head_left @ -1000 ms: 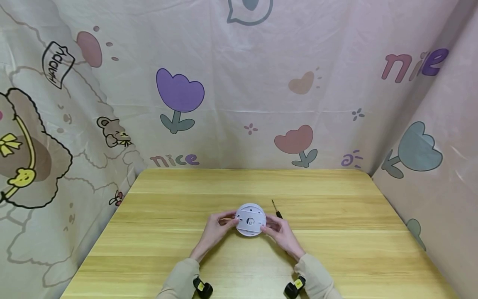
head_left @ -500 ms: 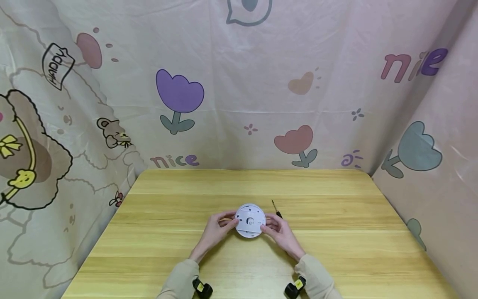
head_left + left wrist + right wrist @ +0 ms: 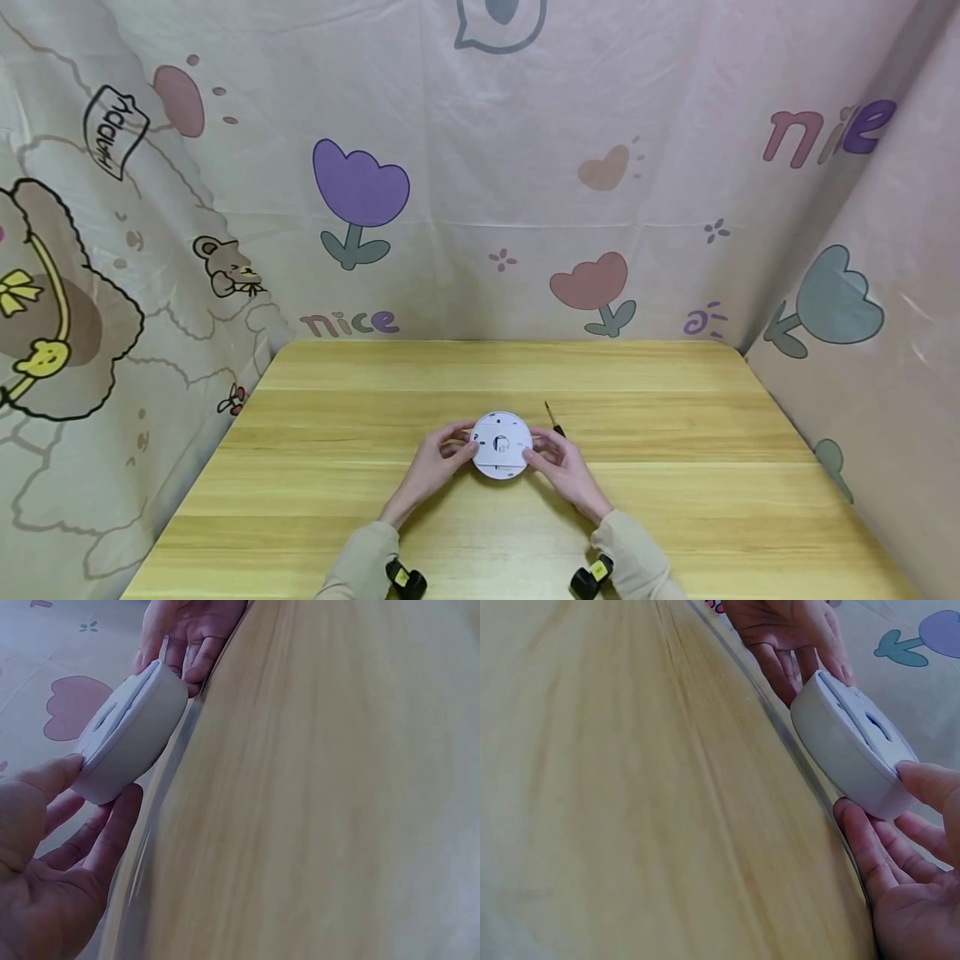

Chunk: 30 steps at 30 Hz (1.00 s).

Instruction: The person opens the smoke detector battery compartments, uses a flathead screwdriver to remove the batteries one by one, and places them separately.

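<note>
The head view looks forward and down from behind the left hand and right hand, whose close wrist views face across the shared white disc

The round device is showing white all over, with small dark marks dotting its face. The screwdriver is displaying a black handle and a dark shaft. Pale yellow-brown wood grain is running in bands across the desk. The 2 sleeves are appearing plain beige, and the 2 wrist cameras are showing black with yellow labels. The pale pinkish-white cloth is bearing a purple flower with grey-green leaves, a dusty red flower, a blue-grey flower and multicoloured "nice" lettering.
</note>
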### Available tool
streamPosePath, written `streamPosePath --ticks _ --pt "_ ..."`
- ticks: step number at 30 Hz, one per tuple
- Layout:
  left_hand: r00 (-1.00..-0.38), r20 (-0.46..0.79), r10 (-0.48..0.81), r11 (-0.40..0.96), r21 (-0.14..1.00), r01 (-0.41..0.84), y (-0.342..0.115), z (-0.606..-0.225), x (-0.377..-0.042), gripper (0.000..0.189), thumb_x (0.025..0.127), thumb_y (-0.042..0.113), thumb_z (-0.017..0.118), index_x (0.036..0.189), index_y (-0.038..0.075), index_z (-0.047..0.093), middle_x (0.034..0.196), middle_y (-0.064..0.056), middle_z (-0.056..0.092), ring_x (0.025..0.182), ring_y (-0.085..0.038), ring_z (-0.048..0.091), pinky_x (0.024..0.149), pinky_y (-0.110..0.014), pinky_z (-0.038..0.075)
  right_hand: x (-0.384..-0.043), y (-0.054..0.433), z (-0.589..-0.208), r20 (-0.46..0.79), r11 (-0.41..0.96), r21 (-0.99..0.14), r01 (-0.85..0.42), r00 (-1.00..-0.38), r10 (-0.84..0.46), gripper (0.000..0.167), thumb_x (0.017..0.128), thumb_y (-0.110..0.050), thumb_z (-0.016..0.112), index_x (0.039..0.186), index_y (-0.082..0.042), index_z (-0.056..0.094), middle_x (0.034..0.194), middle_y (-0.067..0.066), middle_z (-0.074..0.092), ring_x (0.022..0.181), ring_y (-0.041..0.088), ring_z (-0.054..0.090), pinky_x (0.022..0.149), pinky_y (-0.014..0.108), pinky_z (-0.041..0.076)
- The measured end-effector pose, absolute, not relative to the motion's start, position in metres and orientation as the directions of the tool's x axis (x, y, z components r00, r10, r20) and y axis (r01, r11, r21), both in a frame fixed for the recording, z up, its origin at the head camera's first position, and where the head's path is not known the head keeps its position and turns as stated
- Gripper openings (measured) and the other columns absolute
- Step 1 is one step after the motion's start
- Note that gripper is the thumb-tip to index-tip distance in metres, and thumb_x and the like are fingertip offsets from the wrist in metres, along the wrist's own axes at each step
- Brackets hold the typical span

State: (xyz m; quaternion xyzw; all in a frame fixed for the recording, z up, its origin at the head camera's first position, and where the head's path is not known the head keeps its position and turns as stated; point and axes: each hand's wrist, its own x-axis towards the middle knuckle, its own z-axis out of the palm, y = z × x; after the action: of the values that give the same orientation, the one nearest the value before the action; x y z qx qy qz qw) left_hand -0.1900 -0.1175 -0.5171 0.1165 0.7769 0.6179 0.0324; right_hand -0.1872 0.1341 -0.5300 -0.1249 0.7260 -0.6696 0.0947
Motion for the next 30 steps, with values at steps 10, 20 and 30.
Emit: streamPosePath --ticks 10,20,30 --pt "-0.968 0.068 0.242 0.224 0.967 0.124 -0.1184 -0.5171 -0.1888 0.043 0.096 0.015 0.068 0.133 -0.005 0.059 0.110 -0.022 0.067 0.089 -0.014 0.068 0.078 -0.021 0.062 -0.1858 0.1328 -0.5279 0.003 0.118 -0.992 -0.039 -0.955 -0.297 0.054 0.096 -0.011 0.066 0.140 0.012 0.046 0.115 0.031 0.064 0.085 0.009 0.068 0.080 0.021 0.060" --pt "-0.963 0.022 0.268 0.176 0.982 0.071 -0.1185 -0.5151 -0.1872 0.045 0.098 0.013 0.065 0.135 -0.008 0.055 0.114 -0.025 0.066 0.093 -0.020 0.070 0.080 -0.027 0.064 -0.1863 0.1330 -0.5280 0.015 0.132 -0.990 -0.058 -0.953 -0.304 0.050 0.097 -0.012 0.065 0.138 0.012 0.049 0.114 0.032 0.065 0.082 0.011 0.068 0.077 0.022 0.060" --pt "-0.961 -0.012 0.275 0.179 0.983 0.039 -0.1188 -0.5168 -0.1873 0.047 0.098 0.013 0.065 0.137 -0.009 0.054 0.117 -0.026 0.066 0.097 -0.020 0.070 0.081 -0.026 0.064 -0.1882 0.1326 -0.5312 0.020 0.143 -0.988 -0.066 -0.953 -0.304 0.047 0.097 -0.014 0.065 0.135 0.012 0.053 0.110 0.025 0.066 0.080 0.011 0.067 0.076 0.022 0.060"
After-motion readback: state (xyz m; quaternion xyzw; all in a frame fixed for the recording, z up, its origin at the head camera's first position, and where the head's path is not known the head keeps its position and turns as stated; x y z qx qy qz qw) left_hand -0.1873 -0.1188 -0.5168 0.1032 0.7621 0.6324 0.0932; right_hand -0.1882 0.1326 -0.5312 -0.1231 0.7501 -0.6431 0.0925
